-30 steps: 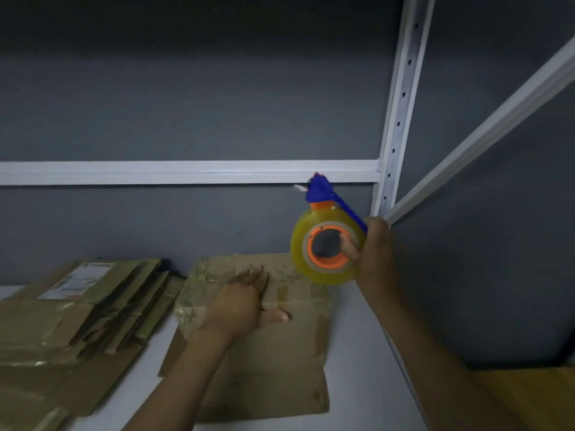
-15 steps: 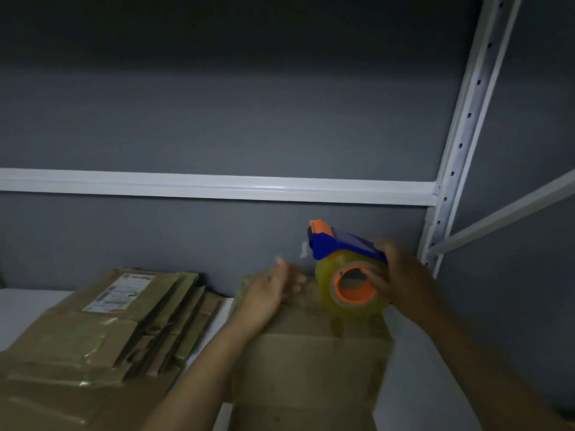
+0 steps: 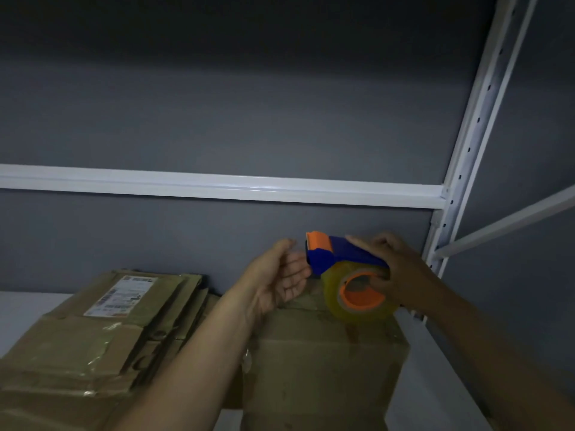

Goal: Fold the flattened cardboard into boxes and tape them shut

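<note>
The white rack beam [image 3: 217,186] spans the far wall, and on the shelf [image 3: 18,309] below it sits the stack of flattened cardboard [image 3: 93,337] at left, with a brown cardboard piece [image 3: 326,368] just to its right, near centre. Over that piece's far edge is the blue-and-orange tape dispenser [image 3: 329,256] with its clear roll. The right hand [image 3: 401,272] has its grip clamped round the dispenser, fingers in the orange core, while the left hand [image 3: 280,275] sits just beside the dispenser's head, grip released, palm up.

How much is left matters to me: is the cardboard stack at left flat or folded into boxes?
Flat: the cardboard stack lies as thin overlapping sheets, none raised into a box.
</note>
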